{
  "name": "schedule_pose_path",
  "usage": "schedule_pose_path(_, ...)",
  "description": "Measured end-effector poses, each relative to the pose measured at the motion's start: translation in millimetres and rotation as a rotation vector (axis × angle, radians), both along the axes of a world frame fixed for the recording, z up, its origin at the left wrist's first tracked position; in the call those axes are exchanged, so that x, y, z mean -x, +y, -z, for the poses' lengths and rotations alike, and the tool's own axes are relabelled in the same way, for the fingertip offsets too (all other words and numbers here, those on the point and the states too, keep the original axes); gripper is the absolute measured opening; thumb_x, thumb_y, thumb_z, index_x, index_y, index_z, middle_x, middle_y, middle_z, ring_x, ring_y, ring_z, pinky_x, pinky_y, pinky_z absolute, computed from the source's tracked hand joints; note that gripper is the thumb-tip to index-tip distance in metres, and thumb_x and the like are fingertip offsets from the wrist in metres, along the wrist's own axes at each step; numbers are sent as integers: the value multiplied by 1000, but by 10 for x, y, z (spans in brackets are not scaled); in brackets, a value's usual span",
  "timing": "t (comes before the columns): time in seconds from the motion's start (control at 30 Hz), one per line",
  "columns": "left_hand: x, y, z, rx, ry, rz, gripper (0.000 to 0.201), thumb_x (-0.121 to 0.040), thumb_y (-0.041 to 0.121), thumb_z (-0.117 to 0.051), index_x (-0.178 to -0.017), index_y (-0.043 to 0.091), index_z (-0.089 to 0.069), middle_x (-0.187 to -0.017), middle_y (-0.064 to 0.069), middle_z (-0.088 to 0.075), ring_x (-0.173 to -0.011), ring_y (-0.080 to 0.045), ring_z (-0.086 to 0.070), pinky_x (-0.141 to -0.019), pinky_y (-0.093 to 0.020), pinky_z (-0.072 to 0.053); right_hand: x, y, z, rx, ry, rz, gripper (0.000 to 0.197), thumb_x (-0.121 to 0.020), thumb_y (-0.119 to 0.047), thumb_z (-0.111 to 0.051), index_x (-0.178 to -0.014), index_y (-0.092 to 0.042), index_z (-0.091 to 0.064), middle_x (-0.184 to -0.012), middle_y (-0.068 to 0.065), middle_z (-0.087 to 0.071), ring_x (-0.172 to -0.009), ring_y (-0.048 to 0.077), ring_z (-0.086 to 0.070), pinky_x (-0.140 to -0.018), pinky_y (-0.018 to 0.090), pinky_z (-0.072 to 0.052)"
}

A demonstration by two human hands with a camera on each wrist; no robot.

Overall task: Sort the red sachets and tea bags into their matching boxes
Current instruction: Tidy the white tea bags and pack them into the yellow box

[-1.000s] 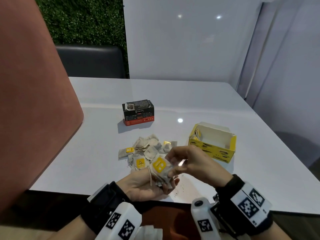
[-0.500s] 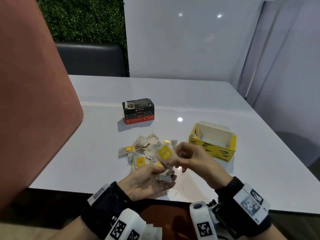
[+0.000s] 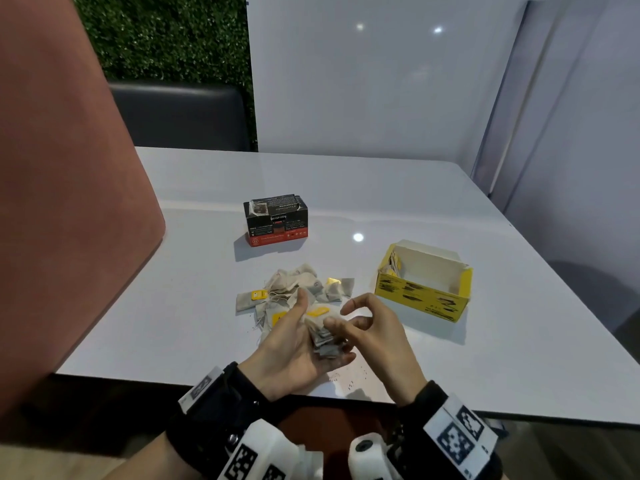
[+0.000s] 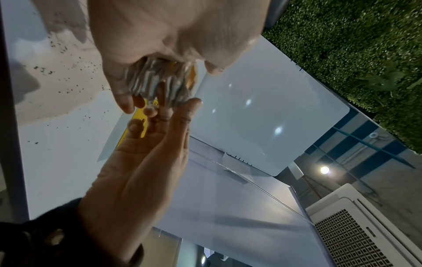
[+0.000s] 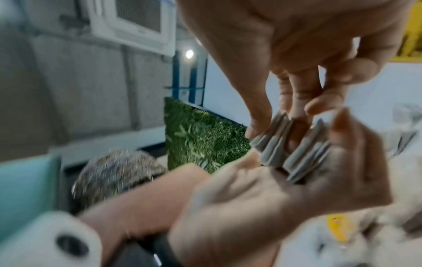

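Note:
My left hand [image 3: 323,327] is palm up over the table's near edge and grips a stack of grey tea bags [image 3: 325,337] with yellow tags. My right hand [image 3: 341,317] meets it from the right, its thumb and fingers pinching the edges of the stack's upper bags [image 5: 271,144]. In the left wrist view the stack [image 4: 157,81] sits between both hands. A loose pile of tea bags [image 3: 298,287] lies just beyond the hands. The open yellow box [image 3: 424,297] stands to the right with a few bags inside. The black and red box [image 3: 276,220] stands farther back.
Dark tea crumbs [image 3: 349,379] speckle the white table [image 3: 450,368] near its front edge. A large reddish panel [image 3: 69,202] rises at the left. A dark chair back [image 3: 180,116] stands behind the table, with white walls at the back and right.
My right hand lifted a yellow-tagged tea bag a little, then brought it down onto the stack in my left hand. The left thumb has risen beside the stack.

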State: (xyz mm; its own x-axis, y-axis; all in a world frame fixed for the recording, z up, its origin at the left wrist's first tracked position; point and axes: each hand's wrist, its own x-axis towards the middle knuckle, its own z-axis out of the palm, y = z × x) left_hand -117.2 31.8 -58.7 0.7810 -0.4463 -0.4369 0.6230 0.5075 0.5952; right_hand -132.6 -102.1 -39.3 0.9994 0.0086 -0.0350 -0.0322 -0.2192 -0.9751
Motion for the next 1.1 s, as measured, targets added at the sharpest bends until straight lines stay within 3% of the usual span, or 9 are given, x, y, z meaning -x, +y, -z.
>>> schedule_pose_path(0.1,-6,17,-12,17,14,-5,72,-90,60,-32,-125,2,-57,-132,-17,-51,-116,-28,-46,-106,-43,-34,30,-17,-13,298,-129,-11,23,-78,-42,-68,-77,-21,-59,-65,-5,-64,-57,2,-56,-53,13,-39)
schedule_pose_path(0.17,-7,29,-7,51,24,-7,69,-92,56,-33,-127,0,-55,-128,-16,-53,-115,-28,-45,-110,-43,-29,14,-60,-22,442,-236,-19,24,-79,-49,-63,-79,-25,-61,-79,-8,-61,-66,3,-51,-61,20,-40)
schedule_pose_path(0.27,7,25,-34,65,31,-9,60,-95,52,-32,-114,4,-61,-84,-13,-55,-73,-21,-53,-87,-39,-49,-1,-115,-56,610,-434,-176,20,-82,-39,-63,-98,-28,-59,-97,-13,-53,-71,1,-46,-67,23,-44)
schedule_pose_path(0.33,10,12,-56,78,36,-8,56,-96,51,-33,-111,6,-62,-77,-10,-48,-59,-17,-46,-77,-37,-54,-6,-129,-55,714,-502,-314,24,-83,-30,-65,-105,-27,-56,-101,-13,-51,-74,1,-43,-68,21,-43)
schedule_pose_path(0.53,14,17,-62,78,22,23,57,-93,53,-35,-107,2,-58,-84,-12,-55,-82,-23,-53,-91,-41,-43,-80,-144,-41,628,-606,-236,8,-82,-11,-66,-84,-18,-61,-78,-14,-51,-71,7,-50,-63,20,-42)
schedule_pose_path(0.7,5,5,-51,66,19,51,57,-91,55,-35,-107,5,-58,-82,-11,-50,-68,-19,-47,-77,-36,-52,-28,-78,-5,764,-568,-367,16,-84,-27,-62,-96,-20,-56,-94,-6,-56,-87,10,-44,-69,27,-40)
schedule_pose_path(0.83,12,4,-52,59,21,69,58,-93,56,-32,-112,6,-56,-87,-12,-54,-82,-23,-55,-90,-39,-44,-73,-92,-48,744,-573,-322,12,-86,-26,-61,-95,-19,-58,-93,-4,-58,-85,12,-48,-70,28,-44)
schedule_pose_path(0.97,-7,35,-83,84,40,83,63,-93,57,-31,-99,4,-64,-82,-11,-56,-76,-21,-55,-89,-37,-42,-108,-172,-89,812,-623,-367,15,-84,-27,-64,-97,-23,-58,-94,-8,-59,-85,5,-38,-64,17,-36)
schedule_pose_path(1.1,-11,44,-108,73,28,126,70,-93,59,-27,-96,5,-72,-91,-13,-53,-80,-22,-46,-81,-33,-38,-39,-175,-95,942,-611,-482,26,-83,-24,-63,-107,-20,-55,-104,-5,-56,-97,14,-43,-62,16,-28)
